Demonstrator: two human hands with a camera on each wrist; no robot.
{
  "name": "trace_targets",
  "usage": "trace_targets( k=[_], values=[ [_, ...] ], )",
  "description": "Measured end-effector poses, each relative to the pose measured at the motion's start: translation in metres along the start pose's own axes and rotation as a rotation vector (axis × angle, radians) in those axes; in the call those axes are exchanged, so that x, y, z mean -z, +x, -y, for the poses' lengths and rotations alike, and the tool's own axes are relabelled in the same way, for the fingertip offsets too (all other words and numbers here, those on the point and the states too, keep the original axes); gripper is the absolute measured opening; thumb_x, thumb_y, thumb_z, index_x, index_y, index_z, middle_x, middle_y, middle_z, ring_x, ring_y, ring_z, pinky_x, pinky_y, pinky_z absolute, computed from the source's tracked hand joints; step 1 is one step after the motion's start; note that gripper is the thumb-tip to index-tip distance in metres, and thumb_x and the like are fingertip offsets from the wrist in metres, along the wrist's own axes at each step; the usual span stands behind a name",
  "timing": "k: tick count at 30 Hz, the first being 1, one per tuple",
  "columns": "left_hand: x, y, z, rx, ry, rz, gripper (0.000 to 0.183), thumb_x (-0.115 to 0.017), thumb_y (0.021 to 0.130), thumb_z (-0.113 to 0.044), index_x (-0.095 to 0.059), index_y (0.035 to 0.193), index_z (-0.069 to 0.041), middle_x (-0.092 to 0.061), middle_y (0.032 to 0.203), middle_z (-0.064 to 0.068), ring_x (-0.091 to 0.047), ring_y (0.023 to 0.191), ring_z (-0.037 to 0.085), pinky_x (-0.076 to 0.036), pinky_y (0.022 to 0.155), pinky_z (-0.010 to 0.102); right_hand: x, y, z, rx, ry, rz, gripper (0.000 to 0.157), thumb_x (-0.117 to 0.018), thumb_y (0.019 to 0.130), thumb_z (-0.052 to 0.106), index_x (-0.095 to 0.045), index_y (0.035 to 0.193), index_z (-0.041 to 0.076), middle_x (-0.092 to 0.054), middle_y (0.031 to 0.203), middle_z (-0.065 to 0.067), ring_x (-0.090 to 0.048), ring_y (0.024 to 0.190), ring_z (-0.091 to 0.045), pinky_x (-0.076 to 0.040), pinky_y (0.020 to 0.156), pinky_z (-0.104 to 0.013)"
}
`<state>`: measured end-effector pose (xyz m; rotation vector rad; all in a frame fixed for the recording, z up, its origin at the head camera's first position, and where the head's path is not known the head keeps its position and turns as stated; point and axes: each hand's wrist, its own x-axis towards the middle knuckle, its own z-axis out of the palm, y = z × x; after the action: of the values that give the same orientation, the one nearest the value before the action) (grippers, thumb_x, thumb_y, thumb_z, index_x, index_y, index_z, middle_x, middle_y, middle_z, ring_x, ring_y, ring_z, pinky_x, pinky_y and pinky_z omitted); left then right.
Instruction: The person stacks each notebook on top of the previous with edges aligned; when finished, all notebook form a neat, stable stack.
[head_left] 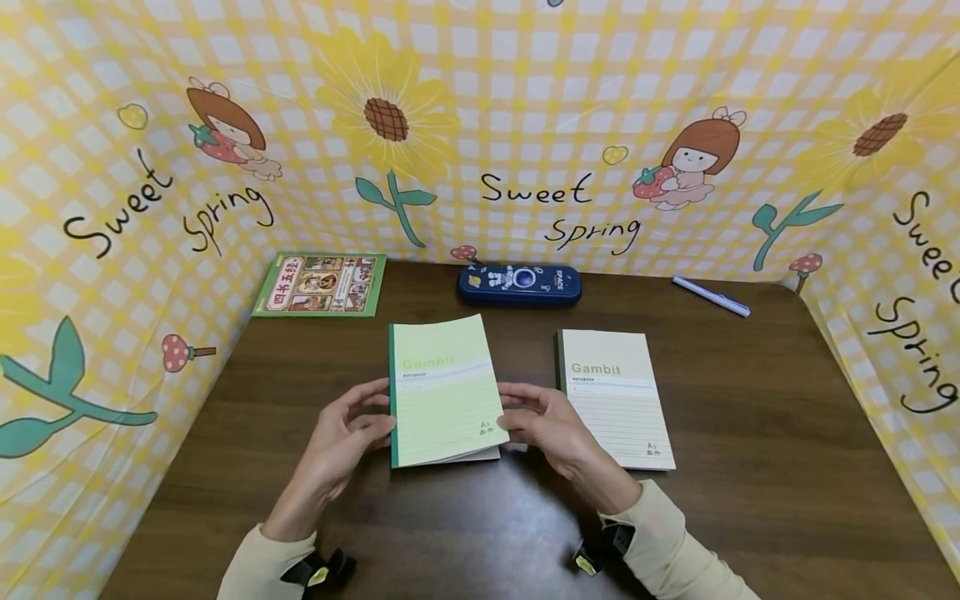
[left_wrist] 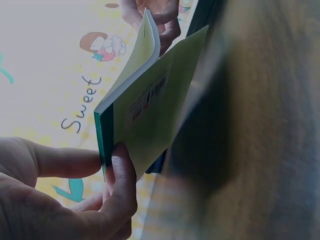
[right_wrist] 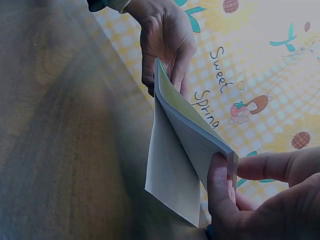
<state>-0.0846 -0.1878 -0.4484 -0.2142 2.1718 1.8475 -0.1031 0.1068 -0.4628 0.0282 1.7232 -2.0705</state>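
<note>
Both hands hold a pale green notebook (head_left: pixel 442 408) with a dark green spine, raised above the table. My left hand (head_left: pixel 341 437) pinches it at the spine, thumb on the front and fingers behind. On the other side my right hand (head_left: pixel 551 425) pinches the loose edge of the cover and pages. In the right wrist view the back cover (right_wrist: pixel 170 170) hangs apart from the pages gripped by the right hand (right_wrist: pixel 260 195). A barcode shows on the back of the notebook (left_wrist: pixel 145 110) in the left wrist view.
A second notebook (head_left: pixel 611 400), cream with a dark spine, lies just right of the right hand. Along the back are a green-bordered book (head_left: pixel 321 285), a dark blue pencil case (head_left: pixel 519 285) and a pen (head_left: pixel 711 297). Checkered cloth (head_left: pixel 525 108) surrounds the brown table (head_left: pixel 750 467).
</note>
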Motion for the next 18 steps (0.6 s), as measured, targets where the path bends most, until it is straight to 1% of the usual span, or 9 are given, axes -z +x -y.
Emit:
trace_targets(
  k=[6, 10, 14, 18],
  values=[
    [-0.007, 0.004, -0.011, -0.028, 0.011, 0.011, 0.058, -0.059, 0.102, 0.002, -0.043, 0.157, -0.008, -0.047, 0.141, 0.020, -0.064, 0.102, 0.010, -0.060, 0.082, 0.028, 0.007, -0.008, 0.013, 0.025, -0.026, -0.020, 0.058, -0.065, 0.091, -0.005, -0.051, 0.147, -0.009, -0.060, 0.136, -0.029, -0.070, 0.093, -0.008, -0.060, 0.078, -0.024],
    [-0.014, 0.008, -0.018, -0.054, 0.001, 0.023, 0.057, -0.059, 0.102, 0.003, -0.044, 0.156, -0.007, -0.048, 0.139, 0.020, -0.064, 0.101, 0.009, -0.060, 0.083, 0.030, 0.015, -0.014, 0.021, 0.039, -0.048, -0.039, 0.060, -0.066, 0.090, -0.004, -0.051, 0.148, -0.007, -0.059, 0.137, -0.028, -0.070, 0.095, -0.008, -0.060, 0.078, -0.023],
    [-0.025, 0.013, -0.024, -0.074, -0.017, 0.040, 0.056, -0.059, 0.101, 0.004, -0.045, 0.155, -0.006, -0.048, 0.136, 0.020, -0.064, 0.098, 0.009, -0.060, 0.081, 0.030, 0.024, -0.020, 0.027, 0.062, -0.059, -0.050, 0.059, -0.065, 0.091, -0.004, -0.050, 0.148, -0.008, -0.060, 0.134, -0.026, -0.070, 0.094, -0.007, -0.060, 0.079, -0.022],
    [-0.038, 0.018, -0.029, -0.088, -0.032, 0.054, 0.056, -0.059, 0.101, 0.005, -0.046, 0.154, -0.004, -0.049, 0.135, 0.021, -0.064, 0.097, 0.012, -0.059, 0.078, 0.029, 0.034, -0.026, 0.032, 0.067, -0.071, -0.074, 0.059, -0.064, 0.092, -0.004, -0.050, 0.149, -0.007, -0.059, 0.131, -0.021, -0.070, 0.094, -0.006, -0.060, 0.080, -0.022]
  ],
)
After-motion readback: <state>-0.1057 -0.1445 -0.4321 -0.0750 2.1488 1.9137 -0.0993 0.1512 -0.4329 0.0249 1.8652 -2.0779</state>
